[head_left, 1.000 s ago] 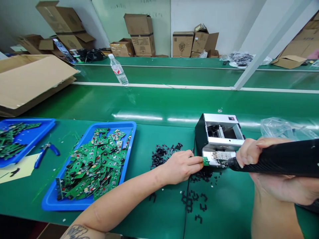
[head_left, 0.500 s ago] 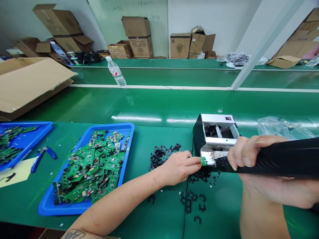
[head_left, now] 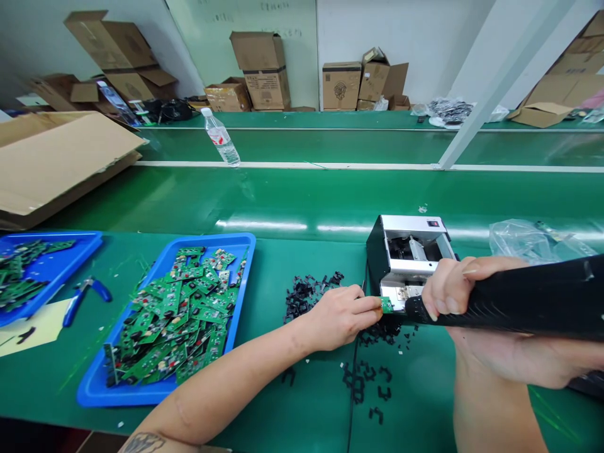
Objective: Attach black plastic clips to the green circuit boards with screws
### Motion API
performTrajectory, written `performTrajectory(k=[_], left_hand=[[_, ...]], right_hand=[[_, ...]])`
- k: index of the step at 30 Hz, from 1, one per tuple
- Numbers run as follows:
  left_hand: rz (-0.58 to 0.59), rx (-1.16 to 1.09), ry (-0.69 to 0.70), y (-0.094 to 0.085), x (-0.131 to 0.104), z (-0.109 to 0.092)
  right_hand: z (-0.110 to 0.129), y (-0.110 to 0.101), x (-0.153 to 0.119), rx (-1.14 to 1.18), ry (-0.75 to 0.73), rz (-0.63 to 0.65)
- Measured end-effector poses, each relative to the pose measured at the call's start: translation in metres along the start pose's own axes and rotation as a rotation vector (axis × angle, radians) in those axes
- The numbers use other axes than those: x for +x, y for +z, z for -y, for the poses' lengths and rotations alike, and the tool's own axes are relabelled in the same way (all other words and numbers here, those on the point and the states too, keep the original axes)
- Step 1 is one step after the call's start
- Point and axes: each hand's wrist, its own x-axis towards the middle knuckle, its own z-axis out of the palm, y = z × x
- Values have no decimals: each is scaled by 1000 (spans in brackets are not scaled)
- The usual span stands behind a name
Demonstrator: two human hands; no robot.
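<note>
My left hand (head_left: 342,318) is closed, its fingertips pinching a small green circuit board (head_left: 386,305) at the front of a black and silver machine (head_left: 411,246). Wrapped around a long black plastic housing (head_left: 528,296) is my right hand (head_left: 453,289). The narrow end of the housing points left, right by the board and the machine's metal front plate; whether they touch I cannot tell. Small black plastic clips (head_left: 302,294) lie heaped behind my left hand, and more black clips (head_left: 358,380) are scattered in front of it.
A blue tray (head_left: 251,264) full of circuit boards stands to the left, with a second blue tray (head_left: 97,242) farther left. Blue-handled pliers (head_left: 83,296) lie between them. A black cable (head_left: 352,402) runs forward from the machine. Behind are a water bottle (head_left: 221,138) and a large cardboard box (head_left: 61,163).
My right hand and the black housing have shifted slightly left, towards the board. My left hand keeps its pinch on the board in nearly the same place.
</note>
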Motion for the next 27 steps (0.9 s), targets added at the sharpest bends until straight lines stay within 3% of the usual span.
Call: performTrajectory(k=[9, 15, 19, 21, 24, 27], left_hand=[[12, -22, -1, 2, 0, 0], [10, -23, -9, 3, -1, 0], [33, -43, -18, 5, -1, -1], [-11, -159, -51, 5, -1, 0], [-195, -488, -242, 3, 2, 5], [-353, -772, -674, 0, 7, 23]], right_hand=[[4, 19, 15, -8, -21, 23], [2, 18, 13, 2, -24, 49], [5, 4, 7, -5, 40, -63], [12, -7, 6, -50, 84, -198], [19, -33, 3, -213, 235, -468], [11, -67, -5, -459, 387, -562]])
